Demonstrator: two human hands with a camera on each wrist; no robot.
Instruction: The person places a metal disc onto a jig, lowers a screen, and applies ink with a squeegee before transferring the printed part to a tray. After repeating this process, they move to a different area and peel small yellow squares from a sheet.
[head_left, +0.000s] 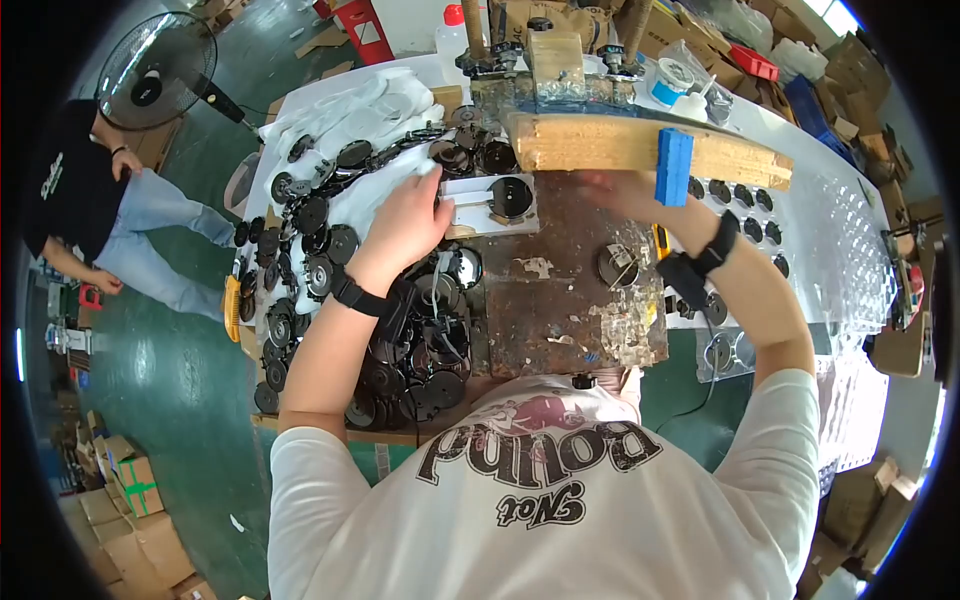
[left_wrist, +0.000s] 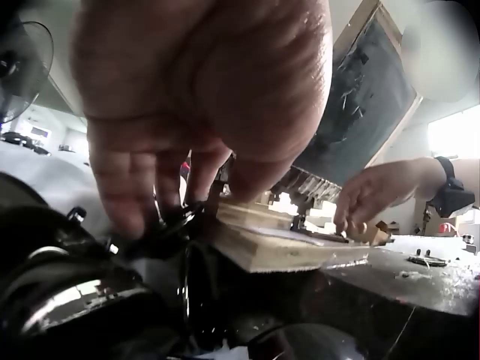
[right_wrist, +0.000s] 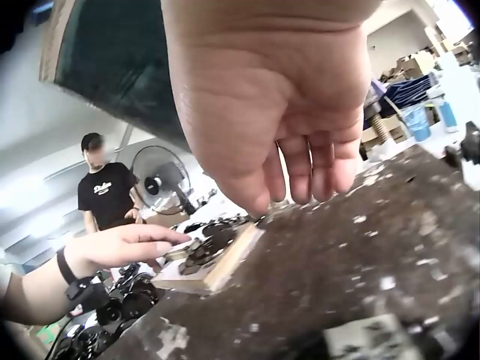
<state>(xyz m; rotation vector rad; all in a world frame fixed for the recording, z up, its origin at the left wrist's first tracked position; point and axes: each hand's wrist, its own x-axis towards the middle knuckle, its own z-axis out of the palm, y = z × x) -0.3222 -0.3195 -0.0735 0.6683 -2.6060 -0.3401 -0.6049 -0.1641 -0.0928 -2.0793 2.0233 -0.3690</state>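
Observation:
A white-topped wooden block (head_left: 468, 216) lies at the left edge of the dark worn board (head_left: 560, 300), with a black round disc (head_left: 514, 198) on its right part. My left hand (head_left: 408, 222) is at the block's left side, fingers straight, close over black parts in the left wrist view. Beyond the block's right side is my right hand (head_left: 640, 192), partly hidden beneath a wooden beam (head_left: 590, 145). Its fingers (right_wrist: 300, 176) hang loosely bent, with nothing seen between them. Heaped black discs (head_left: 312, 215) surround my left forearm.
A blue block (head_left: 673, 167) sits on the beam, above my right wrist. Another round part (head_left: 618, 266) lies on the dark board's right side. White cloth (head_left: 350, 110) lies behind the heap. Rows of discs (head_left: 743, 195) stand at right. A person (head_left: 110, 200) is beside a fan (head_left: 160, 75).

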